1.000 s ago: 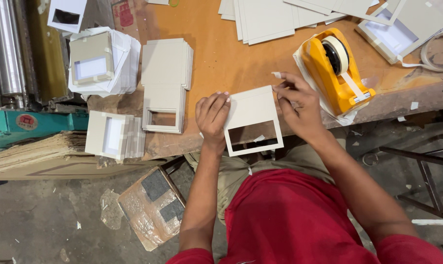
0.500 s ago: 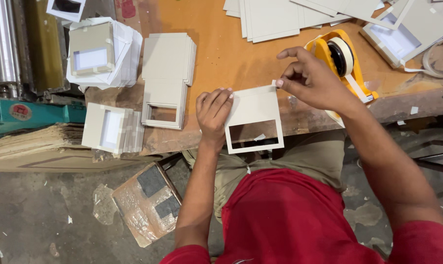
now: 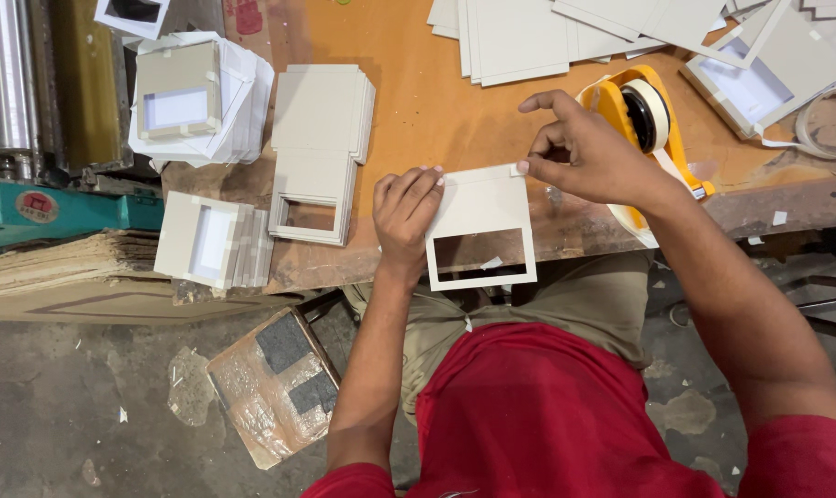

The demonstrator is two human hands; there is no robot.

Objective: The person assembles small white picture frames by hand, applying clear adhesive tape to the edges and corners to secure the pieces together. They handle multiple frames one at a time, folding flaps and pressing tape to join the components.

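My left hand (image 3: 407,207) lay flat, fingers together, on the grey card frame (image 3: 480,226). At two o'clock, my right hand (image 3: 588,157) pinched its corner.

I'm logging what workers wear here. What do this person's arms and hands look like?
Both arms are bare from the upper arm down, with short red sleeves just visible at the frame's bottom. The left hand and right hand wear no gloves; no rings, watch or bracelets are visible.

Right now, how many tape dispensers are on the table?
1. The yellow tape dispenser stands on the orange table, right behind the right hand. Others may lie outside the view.
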